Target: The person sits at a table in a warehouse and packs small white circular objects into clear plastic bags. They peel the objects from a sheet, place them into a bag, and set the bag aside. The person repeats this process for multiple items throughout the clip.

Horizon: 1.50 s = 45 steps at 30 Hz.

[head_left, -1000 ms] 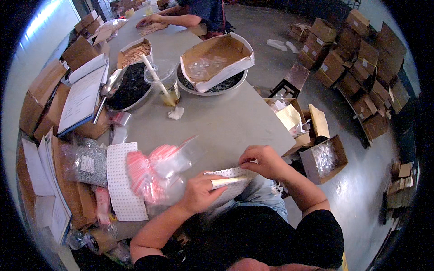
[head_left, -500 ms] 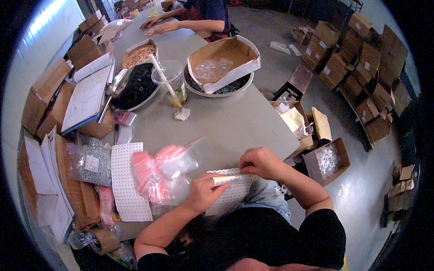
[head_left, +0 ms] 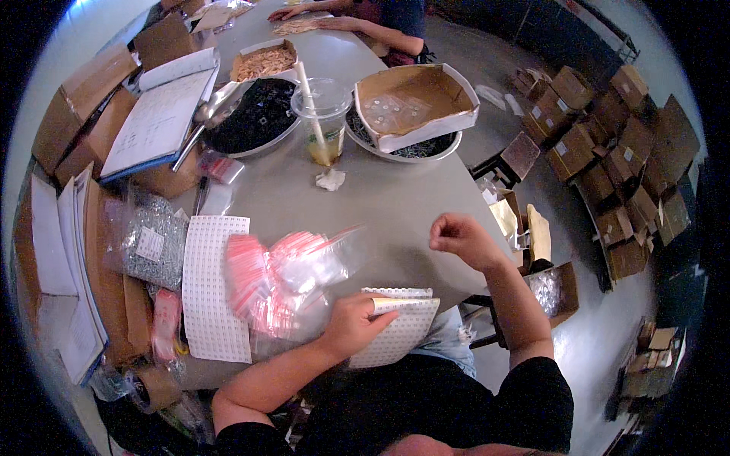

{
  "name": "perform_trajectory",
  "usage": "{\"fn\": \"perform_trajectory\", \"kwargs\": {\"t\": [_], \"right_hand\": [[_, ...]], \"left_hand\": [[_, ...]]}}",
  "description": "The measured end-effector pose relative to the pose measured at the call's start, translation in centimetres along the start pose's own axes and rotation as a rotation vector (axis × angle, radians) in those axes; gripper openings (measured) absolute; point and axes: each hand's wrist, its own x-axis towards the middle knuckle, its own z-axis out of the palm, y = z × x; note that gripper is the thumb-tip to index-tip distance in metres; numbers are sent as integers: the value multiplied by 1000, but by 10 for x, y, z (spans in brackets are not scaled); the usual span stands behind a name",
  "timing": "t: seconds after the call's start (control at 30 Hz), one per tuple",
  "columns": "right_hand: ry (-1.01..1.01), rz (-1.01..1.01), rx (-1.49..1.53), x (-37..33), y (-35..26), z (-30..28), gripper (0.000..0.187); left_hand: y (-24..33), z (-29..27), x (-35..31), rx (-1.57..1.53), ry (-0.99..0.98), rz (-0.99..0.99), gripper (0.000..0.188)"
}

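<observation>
My left hand (head_left: 356,327) grips a bent sheet of small white labels (head_left: 403,327) at the table's near edge, thumb on top. Its top edge is folded over, showing a yellowish strip. My right hand (head_left: 465,240) is raised to the right, apart from the sheet, with fingers curled and thumb pressed in; anything between the fingertips is too small to make out. Just beyond my left hand lies a fanned pile of clear zip bags with red-pink tops (head_left: 281,281). A second label sheet (head_left: 217,289) lies flat to the left of the bags.
A lidded plastic cup with a thick straw (head_left: 323,129) stands mid-table, beside a crumpled tissue (head_left: 330,180). Behind are a bowl of black parts (head_left: 251,114) and a cardboard tray (head_left: 414,99) on a metal bowl. A bag of metal parts (head_left: 152,243) sits left. Another person's hands (head_left: 334,23) work beyond.
My right hand has moved away from the label sheet, rightward and up. My left hand still holds the sheet, which now hangs more open. The whole view has shifted slightly.
</observation>
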Motion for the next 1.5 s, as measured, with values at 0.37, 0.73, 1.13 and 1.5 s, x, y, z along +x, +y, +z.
{"fn": "perform_trajectory", "kwargs": {"t": [0.37,0.73,1.13,1.5], "right_hand": [[-219,-164,-707,86,-25,76,19],[-49,-73,-1062,89,-19,57,24],[7,-270,-1163,92,-8,98,20],[-342,-156,-803,-11,-19,15,21]], "left_hand": [[-7,-3,-1,20,-38,88,22],[-11,1,-2,10,-16,105,21],[-12,1,-3,9,-3,98,22],[-9,4,-1,-34,57,-7,20]]}}
